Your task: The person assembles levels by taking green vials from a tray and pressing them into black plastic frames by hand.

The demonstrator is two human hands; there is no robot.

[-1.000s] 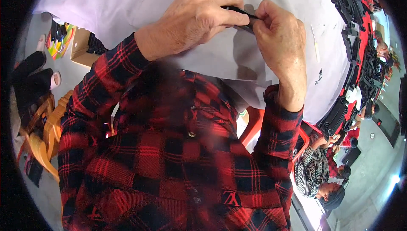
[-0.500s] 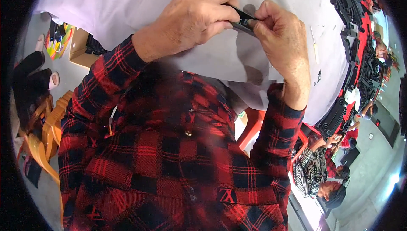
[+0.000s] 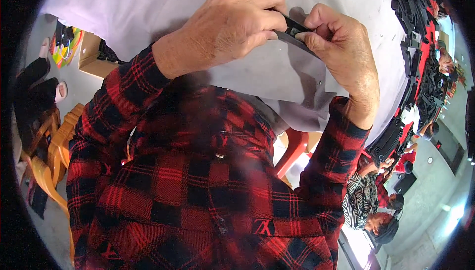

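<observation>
Over a table with a pale cloth (image 3: 237,72), I hold a narrow black plastic part (image 3: 293,27) between my two hands. My left hand (image 3: 237,20) is closed on its left end, fingers wrapped over the top and thumb below. At the other end, my right hand (image 3: 344,47) pinches the part between thumb and bent forefinger. Much of the piece is covered by my fingers, so its exact kind cannot be told.
Many long black plastic parts (image 3: 391,139) lie along the right edge over red material. A person in a zebra-striped top (image 3: 360,196) sits beyond. A red chair (image 3: 292,151) is beside me; a wooden chair (image 3: 57,151) and cardboard box (image 3: 91,59) stand left.
My right hand has shifted to the right and slightly down, covering the thin light-handled tool and the small black bits on the cloth. The black part stays between both hands.
</observation>
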